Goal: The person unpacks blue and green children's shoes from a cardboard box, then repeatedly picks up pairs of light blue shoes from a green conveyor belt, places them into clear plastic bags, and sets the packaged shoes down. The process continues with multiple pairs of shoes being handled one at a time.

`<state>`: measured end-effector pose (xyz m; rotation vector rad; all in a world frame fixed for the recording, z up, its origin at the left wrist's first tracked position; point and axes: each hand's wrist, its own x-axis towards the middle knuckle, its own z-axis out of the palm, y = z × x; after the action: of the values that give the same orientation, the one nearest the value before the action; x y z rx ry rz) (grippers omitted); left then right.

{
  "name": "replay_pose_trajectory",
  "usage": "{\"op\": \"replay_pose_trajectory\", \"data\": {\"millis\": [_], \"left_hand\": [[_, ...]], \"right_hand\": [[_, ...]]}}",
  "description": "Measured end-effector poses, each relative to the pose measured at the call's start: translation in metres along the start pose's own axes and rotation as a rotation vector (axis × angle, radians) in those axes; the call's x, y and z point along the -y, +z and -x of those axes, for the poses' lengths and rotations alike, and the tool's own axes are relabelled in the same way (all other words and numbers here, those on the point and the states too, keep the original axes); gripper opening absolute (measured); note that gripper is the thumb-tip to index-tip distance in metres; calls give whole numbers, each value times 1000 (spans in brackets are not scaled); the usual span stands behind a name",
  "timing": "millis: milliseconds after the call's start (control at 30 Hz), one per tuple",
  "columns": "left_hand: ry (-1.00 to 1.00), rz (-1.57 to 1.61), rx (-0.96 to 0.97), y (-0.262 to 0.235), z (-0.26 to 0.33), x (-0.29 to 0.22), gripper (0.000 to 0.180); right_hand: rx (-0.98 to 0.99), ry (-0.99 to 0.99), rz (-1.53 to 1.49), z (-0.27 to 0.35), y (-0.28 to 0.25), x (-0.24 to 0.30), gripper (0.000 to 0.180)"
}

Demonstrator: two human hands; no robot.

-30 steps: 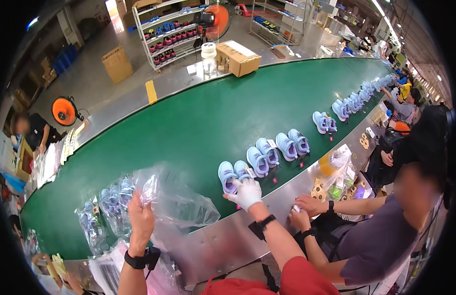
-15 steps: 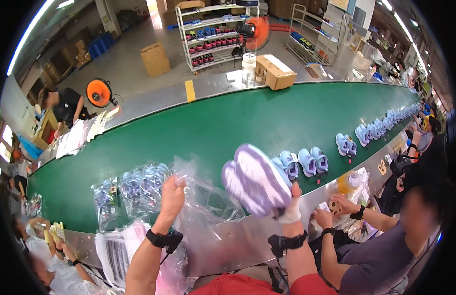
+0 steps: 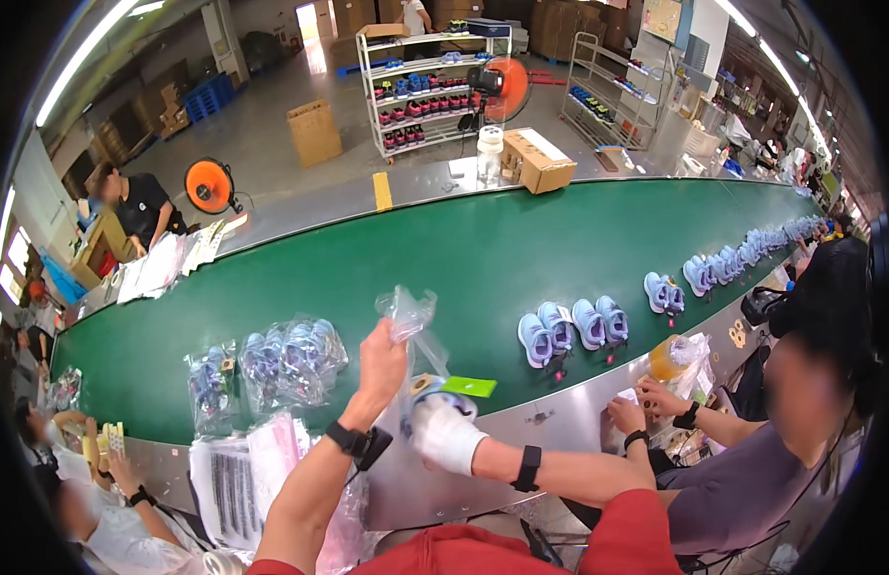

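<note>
My left hand (image 3: 379,366) is closed on the gathered mouth of a clear plastic bag (image 3: 407,309), raised over the near edge of the green belt. My right hand (image 3: 448,437), in a white glove, is closed on a light blue sneaker pair (image 3: 427,385) at the bag's lower part. The glove and the bag hide most of the shoes, and I cannot tell how far inside they are. A bright green tag (image 3: 470,386) sticks out beside them. To the right, other light blue sneakers (image 3: 590,324) stand unbagged on the belt.
Bagged sneakers (image 3: 289,359) lie on the green belt (image 3: 387,251) to the left. A stack of plastic bags (image 3: 229,484) rests on the metal edge near my left forearm. At right, a co-worker (image 3: 741,460) sits close by. A carton (image 3: 537,161) stands on the far ledge.
The sneaker pair has swung from the right, soles showing, down to the bag in front of me. My left hand has moved right and lifted the bag. The green tag has come into view.
</note>
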<state>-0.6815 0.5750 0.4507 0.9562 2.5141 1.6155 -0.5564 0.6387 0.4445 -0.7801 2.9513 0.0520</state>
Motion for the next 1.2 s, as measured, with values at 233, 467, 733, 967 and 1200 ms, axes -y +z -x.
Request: {"op": "replay_pose_trajectory", "data": {"millis": [233, 467, 733, 967, 1200], "left_hand": [[134, -59, 550, -34, 34, -43, 14], [92, -133, 578, -13, 118, -14, 32], [-109, -73, 344, -65, 49, -19, 12], [-481, 461, 44, -73, 35, 45, 12], [-594, 851, 170, -13, 36, 45, 20]], "right_hand": [[-433, 335, -704, -17, 120, -42, 25], [-540, 628, -903, -21, 69, -23, 29], [-274, 602, -706, -138, 112, -57, 29], [-85, 561, -1238, -104, 129, -27, 35], [-560, 466, -1905, -22, 44, -38, 27]]}}
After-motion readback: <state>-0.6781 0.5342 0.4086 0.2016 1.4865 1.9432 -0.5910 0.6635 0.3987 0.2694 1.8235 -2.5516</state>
